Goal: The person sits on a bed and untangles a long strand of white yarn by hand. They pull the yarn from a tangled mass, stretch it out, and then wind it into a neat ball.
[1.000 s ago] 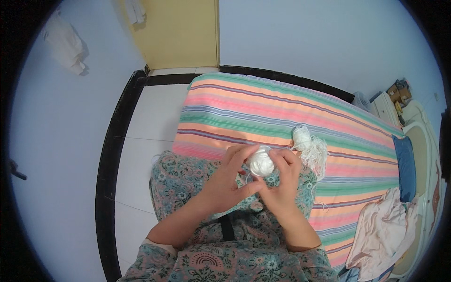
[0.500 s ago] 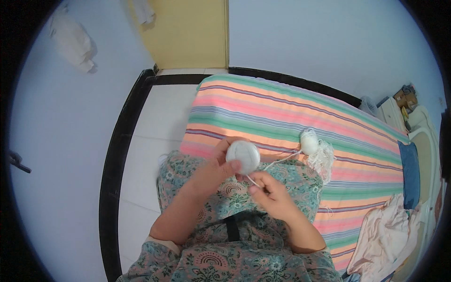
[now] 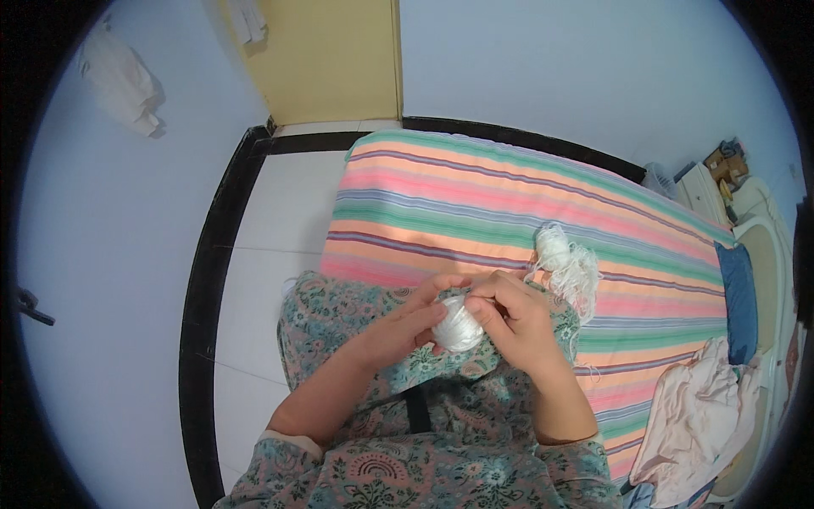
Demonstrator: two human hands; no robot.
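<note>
Over my lap, a small ball of white yarn point(image 3: 460, 328) rests in my left hand point(image 3: 398, 331), whose fingers curl around its left and far sides. At the ball's upper right, my right hand point(image 3: 519, 322) has thumb and forefinger pinched together on the yarn strand, touching the ball; the strand between the fingertips is mostly hidden. Beyond the right hand, a loose heap of white yarn point(image 3: 578, 284) lies on the striped bedspread, with a rounder bundle of yarn point(image 3: 553, 246) at its far left end.
The striped bedspread point(image 3: 458, 191) spreads ahead and to the right of my lap. A blue pillow point(image 3: 738, 301) and a crumpled pale pink garment point(image 3: 687, 424) lie at the right. White floor tiles point(image 3: 271, 280) are on the left, and a yellow door point(image 3: 326, 59) stands far ahead.
The ball of yarn has come down nearer to me and turned. My right hand has moved up from below the ball to its upper right side. The strand no longer shows stretched toward the heap.
</note>
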